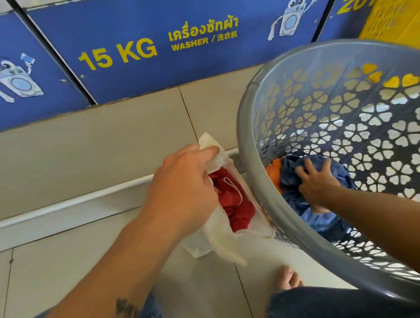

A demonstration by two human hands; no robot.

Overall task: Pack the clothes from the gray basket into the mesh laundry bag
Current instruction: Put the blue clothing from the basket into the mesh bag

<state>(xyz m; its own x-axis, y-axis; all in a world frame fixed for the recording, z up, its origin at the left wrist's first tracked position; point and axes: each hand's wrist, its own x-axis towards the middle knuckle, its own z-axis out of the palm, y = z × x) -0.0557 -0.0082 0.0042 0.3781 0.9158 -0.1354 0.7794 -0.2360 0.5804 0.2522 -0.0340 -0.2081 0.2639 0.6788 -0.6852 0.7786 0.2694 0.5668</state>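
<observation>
The gray basket (257,102) with flower-shaped holes stands at the right, tilted toward me. Deep inside it lie a blue garment (310,215) and an orange one (273,167). My right hand (315,182) reaches into the basket and lies on the blue garment with fingers spread and curling into the cloth. Left of the basket, my left hand (180,185) pinches the top edge of the white mesh laundry bag (220,243) and holds its mouth open. A red garment (234,203) with a white drawstring sits inside the bag.
Blue washer fronts (140,49) marked 15 KG run along the back above a beige tiled step (85,146). A yellow crate (402,4) stands behind the basket at top right. My knees in jeans (323,307) and a bare foot (287,279) are at the bottom.
</observation>
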